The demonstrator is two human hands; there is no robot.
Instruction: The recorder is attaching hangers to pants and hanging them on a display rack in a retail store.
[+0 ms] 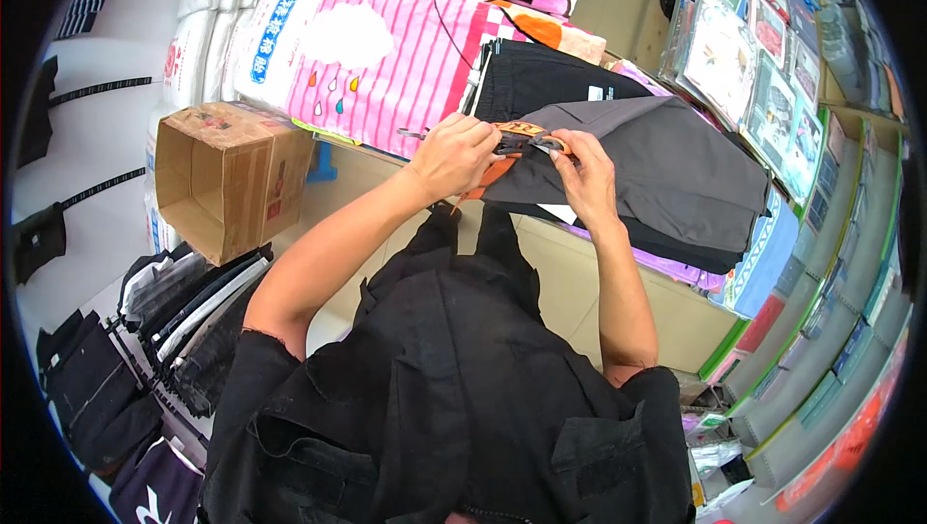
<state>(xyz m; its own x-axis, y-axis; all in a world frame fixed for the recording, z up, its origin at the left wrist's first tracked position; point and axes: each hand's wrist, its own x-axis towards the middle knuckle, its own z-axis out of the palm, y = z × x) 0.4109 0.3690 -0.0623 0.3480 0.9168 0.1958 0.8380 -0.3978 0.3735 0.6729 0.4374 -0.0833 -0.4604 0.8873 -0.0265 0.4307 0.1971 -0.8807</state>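
Note:
A dark grey pair of trousers lies over folded black trousers on the merchandise in front of me. At its left end is an orange-trimmed waistband, with an orange strip hanging down. My left hand grips a dark clip hanger at that waistband; the hanger's metal hook sticks out left of the fist. My right hand pinches the waistband near the hanger's other end between thumb and fingers. The fingers partly hide the clips.
A cardboard box, its opening facing left, stands left of my arm. Pink striped bedding in plastic lies ahead. Dark clothes hang on a rack at lower left. Packaged textiles and shelves line the right.

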